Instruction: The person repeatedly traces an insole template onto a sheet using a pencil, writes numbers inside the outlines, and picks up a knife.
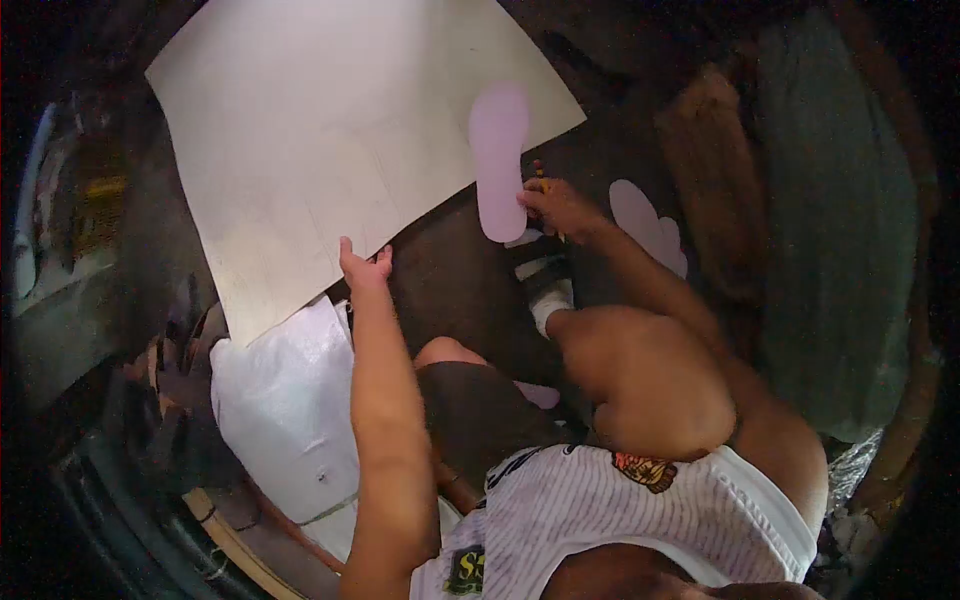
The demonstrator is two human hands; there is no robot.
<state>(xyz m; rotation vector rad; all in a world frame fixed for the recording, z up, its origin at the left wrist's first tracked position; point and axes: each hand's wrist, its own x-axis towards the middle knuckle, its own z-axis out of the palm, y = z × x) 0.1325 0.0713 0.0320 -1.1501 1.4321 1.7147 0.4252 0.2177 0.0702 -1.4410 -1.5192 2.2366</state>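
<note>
A large cream sheet [300, 130] spreads across the upper left and middle. My left hand [366, 268] is at its lower edge, thumb on top and the other fingers partly hidden, gripping the edge. In my right hand [560, 208] is a pink insole-shaped piece [499, 160], held at its lower right side; its upper part overlaps the sheet's right corner. A thin yellow and dark pencil-like stick [540, 175] also sits between the right hand's fingers.
More pink insole shapes [650, 225] lie on the dark floor right of my right hand. A white plastic-wrapped bundle [285, 400] is at lower left. At the right stand a brown bundle [712, 180] and a grey-green roll [840, 230]. My bent knees are below.
</note>
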